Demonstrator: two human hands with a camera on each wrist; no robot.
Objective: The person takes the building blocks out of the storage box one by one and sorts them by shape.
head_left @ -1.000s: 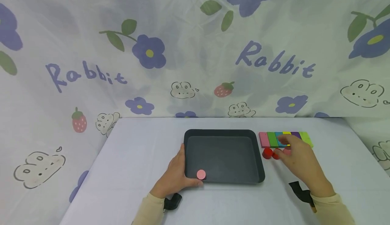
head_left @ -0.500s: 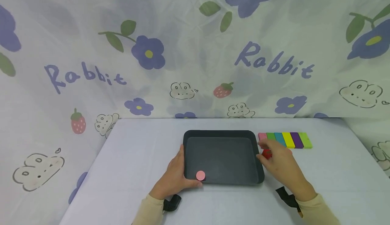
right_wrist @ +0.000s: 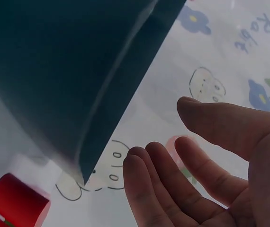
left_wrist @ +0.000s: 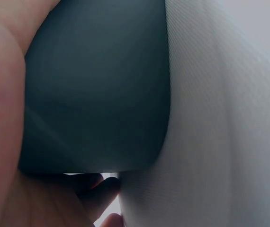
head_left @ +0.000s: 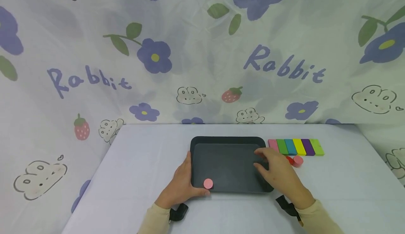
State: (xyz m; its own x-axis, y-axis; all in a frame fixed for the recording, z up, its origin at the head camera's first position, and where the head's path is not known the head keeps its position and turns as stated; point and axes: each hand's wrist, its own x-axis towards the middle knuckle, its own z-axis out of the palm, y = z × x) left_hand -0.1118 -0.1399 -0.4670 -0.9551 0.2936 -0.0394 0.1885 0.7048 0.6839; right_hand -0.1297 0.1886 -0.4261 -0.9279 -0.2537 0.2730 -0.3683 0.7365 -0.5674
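Note:
My left hand holds the dark grey rectangular tray at its front left corner, thumb along the front wall and fingers along the left wall. Inside that corner, by the thumb, stands a small pink cylinder. Over the tray's right wall hovers my right hand, thumb and fingers apart with nothing between them. A red cylinder and another pink cylinder stand to its right. In the right wrist view a red cylinder lies near the tray, part of another at the frame's edge.
A row of flat coloured blocks lies behind the cylinders, right of the tray; my right hand partly covers the pink one. A white cloth covers the table. Behind rises a patterned curtain.
My right hand has moved left from above the cylinders and blocks to the tray's right wall, uncovering most of the blocks. My left hand stays at the tray's corner.

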